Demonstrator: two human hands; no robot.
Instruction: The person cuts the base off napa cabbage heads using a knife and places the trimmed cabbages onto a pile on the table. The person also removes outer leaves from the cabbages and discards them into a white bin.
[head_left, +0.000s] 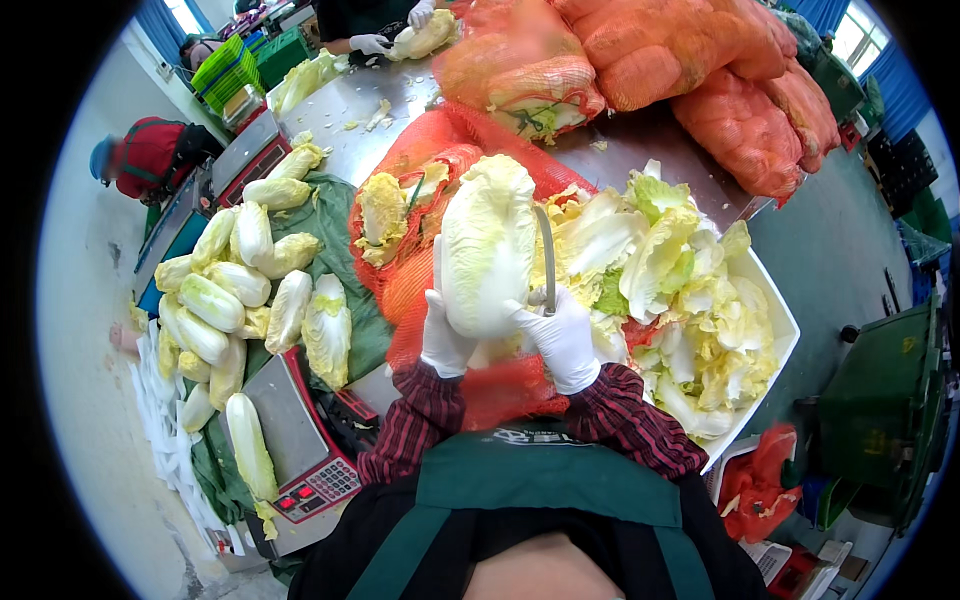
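Observation:
In white gloves, both of my hands are at a napa cabbage (487, 255) held upright in front of me. My left hand (447, 337) clasps its left side and lower end. My right hand (559, 341) grips a curved knife (549, 255), blade pointing up along the cabbage's right side, while its fingers touch the cabbage's base. Under them lies a red mesh sack (412, 289) with more cabbage inside. Loose outer leaves (675, 277) pile up on the right, partly in a white bin (772, 304). Trimmed cabbages (214, 300) are heaped on green cloth at left.
A digital scale (281, 420) with a cabbage on its edge stands at lower left. Full mesh sacks (645, 52) crowd the metal table's (345, 112) far right. Across it, a co-worker's gloved hands (397, 37) handle a cabbage. Another person (154, 154) bends at far left.

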